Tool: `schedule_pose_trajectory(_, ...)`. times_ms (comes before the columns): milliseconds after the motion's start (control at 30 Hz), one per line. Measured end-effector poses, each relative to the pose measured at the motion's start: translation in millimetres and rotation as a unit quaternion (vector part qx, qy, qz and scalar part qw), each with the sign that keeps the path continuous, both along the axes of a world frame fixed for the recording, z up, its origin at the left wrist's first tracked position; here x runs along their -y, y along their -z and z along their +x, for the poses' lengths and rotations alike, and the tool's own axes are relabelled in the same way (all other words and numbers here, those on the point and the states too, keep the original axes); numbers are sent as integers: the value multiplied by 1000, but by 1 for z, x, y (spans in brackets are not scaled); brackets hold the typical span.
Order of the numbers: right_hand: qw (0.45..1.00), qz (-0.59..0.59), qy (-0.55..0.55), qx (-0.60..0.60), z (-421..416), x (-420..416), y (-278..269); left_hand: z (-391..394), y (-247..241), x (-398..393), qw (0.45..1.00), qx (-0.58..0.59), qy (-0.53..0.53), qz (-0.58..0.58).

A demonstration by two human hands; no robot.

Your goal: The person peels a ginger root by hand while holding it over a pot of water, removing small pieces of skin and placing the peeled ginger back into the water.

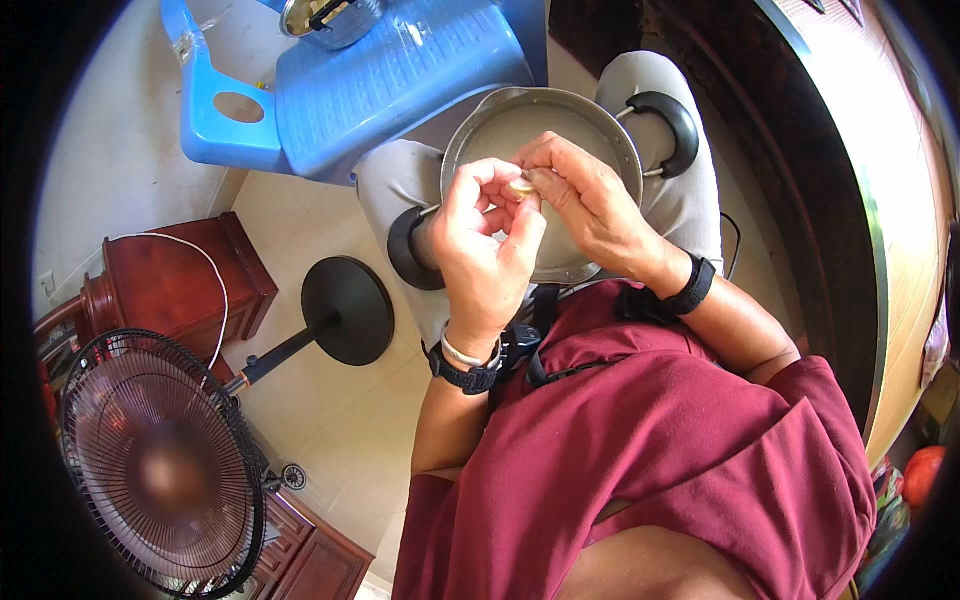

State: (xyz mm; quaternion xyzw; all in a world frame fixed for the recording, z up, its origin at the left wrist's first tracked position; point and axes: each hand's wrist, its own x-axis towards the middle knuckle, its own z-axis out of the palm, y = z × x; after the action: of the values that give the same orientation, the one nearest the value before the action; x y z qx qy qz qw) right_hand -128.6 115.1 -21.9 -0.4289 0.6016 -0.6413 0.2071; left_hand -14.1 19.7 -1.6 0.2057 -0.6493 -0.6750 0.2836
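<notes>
A wide metal pot with black side handles rests on my lap between my thighs, with cloudy liquid in it. Over the pot, my left hand pinches a small pale yellowish piece of food between thumb and fingers. My right hand meets it there, its thumb and fingertips closed at the edge of the same piece. What exactly the piece is cannot be told. Beyond my left knee, a smaller metal pot holding pale pieces stands on a blue plastic stool.
To the left is a standing fan with a round black base on the tiled floor. Behind it stands a reddish wooden cabinet with a white cable across it. A dark, curved-looking furniture edge runs along my right side.
</notes>
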Motion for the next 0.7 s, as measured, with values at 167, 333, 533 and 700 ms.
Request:
schedule_pose_trajectory(167, 997, 61, -20, -34, -2, -4, 4, 1, -2, 4, 999, 46, 4, -1)
schedule_pose_trajectory(333, 995, 73, -24, -67, -2, -5, 1, 3, -3, 1, 994, 83, 6, -72)
schedule_pose_trajectory(533, 996, 79, -37, -23, -1, -7, -5, 4, 6, 5, 974, 97, -13, -204)
schedule_pose_trajectory(700, 996, 86, -19, 17, -3, -7, -9, 5, 3, 4, 990, 83, -22, -114)
